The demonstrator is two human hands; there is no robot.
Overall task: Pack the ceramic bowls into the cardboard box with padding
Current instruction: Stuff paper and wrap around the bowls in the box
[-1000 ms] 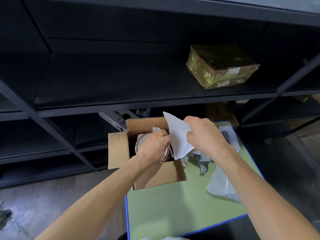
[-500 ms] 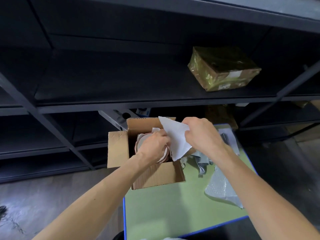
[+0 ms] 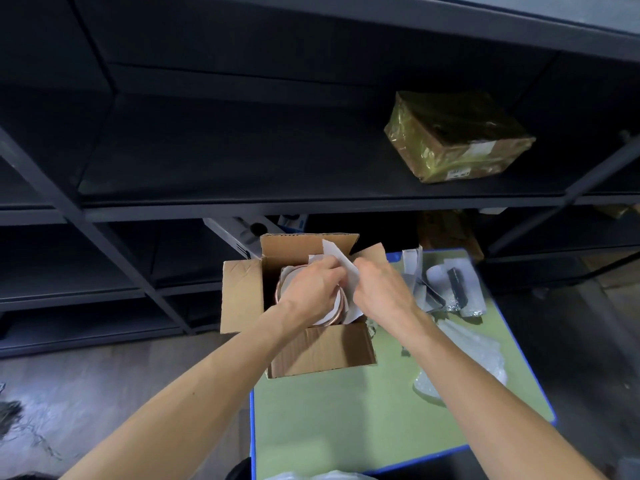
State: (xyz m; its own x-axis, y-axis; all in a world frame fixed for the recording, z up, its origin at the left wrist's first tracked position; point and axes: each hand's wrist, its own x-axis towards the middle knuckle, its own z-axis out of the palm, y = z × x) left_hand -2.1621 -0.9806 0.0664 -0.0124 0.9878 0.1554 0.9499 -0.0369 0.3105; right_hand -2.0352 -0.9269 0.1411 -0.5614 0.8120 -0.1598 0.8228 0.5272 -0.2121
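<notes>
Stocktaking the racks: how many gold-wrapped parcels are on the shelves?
3: one parcel on the upper shelf; one dim below, behind the table; seemingly a sliver at the right edge. More may be hidden.

Only the person's forearms and hands show. The left forearm, to the left of the bench point(image 3: 346, 410), is bare along all its visible length. So is the right forearm, above the bench top. The left hand point(image 3: 313, 289) and the right hand point(image 3: 381, 294) are bare as well, with knuckles and tendons standing out on their backs. A dark rounded shape point(image 3: 239, 467) at the bench's near left corner may be clothing, but it is too dim to tell.
</notes>
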